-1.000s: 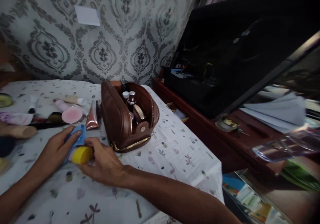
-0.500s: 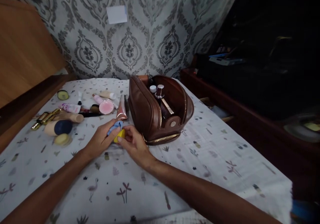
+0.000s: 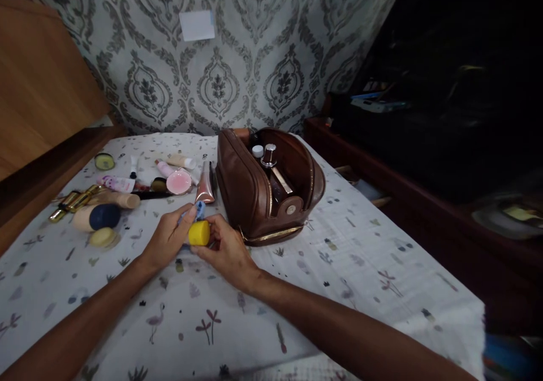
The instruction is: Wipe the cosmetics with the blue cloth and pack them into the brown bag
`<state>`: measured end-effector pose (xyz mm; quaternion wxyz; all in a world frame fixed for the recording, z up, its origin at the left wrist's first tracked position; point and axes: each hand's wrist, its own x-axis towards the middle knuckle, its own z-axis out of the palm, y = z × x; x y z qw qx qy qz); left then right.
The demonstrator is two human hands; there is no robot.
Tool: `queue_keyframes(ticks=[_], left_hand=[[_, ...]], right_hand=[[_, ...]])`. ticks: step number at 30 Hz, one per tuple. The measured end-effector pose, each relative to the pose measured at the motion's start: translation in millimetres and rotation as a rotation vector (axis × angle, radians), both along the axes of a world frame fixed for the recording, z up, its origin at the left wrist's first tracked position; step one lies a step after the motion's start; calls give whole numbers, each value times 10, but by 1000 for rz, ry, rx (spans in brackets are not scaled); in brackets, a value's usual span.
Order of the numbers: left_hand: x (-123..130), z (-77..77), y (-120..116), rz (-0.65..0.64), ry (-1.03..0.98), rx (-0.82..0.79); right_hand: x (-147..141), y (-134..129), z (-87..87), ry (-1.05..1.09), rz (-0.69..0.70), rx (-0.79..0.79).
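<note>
The left hand (image 3: 166, 235) pinched a blue piece (image 3: 199, 209), perhaps cloth, while the right hand's (image 3: 231, 251) grip curled against a yellow cap (image 3: 199, 234); both were being handled together over the worktop (image 3: 331, 313). The open bag (image 3: 244, 188) stood to the right, cosmetics (image 3: 104, 217) lay left, and print on a pinkish tube (image 3: 116, 184) was too small to read.

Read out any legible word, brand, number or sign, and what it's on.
None can be read.
White tube with purple print: too blurred.
Blue item in the left hand: dark marks, too small.
Silver stud on the brown leather bag: too small.
White card on the patterned wall: nothing legible.
</note>
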<state>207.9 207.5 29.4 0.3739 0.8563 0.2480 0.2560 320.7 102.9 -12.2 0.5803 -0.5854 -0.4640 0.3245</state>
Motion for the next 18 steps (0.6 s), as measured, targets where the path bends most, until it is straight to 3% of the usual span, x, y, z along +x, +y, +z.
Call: queue_keyframes(ticks=[5, 9, 13, 18], left_hand=[[-29, -4, -19, 10, 25, 162], [-43, 9, -26, -86, -5, 294], [-40, 17, -5, -56, 2, 312], [-73, -27, 154, -4, 153, 349]], right_hand=[[22, -59, 123, -50, -16, -47], [36, -61, 160, -59, -12, -119], [29, -68, 168, -78, -3, -132], [25, -104, 185, -117, 8, -89]])
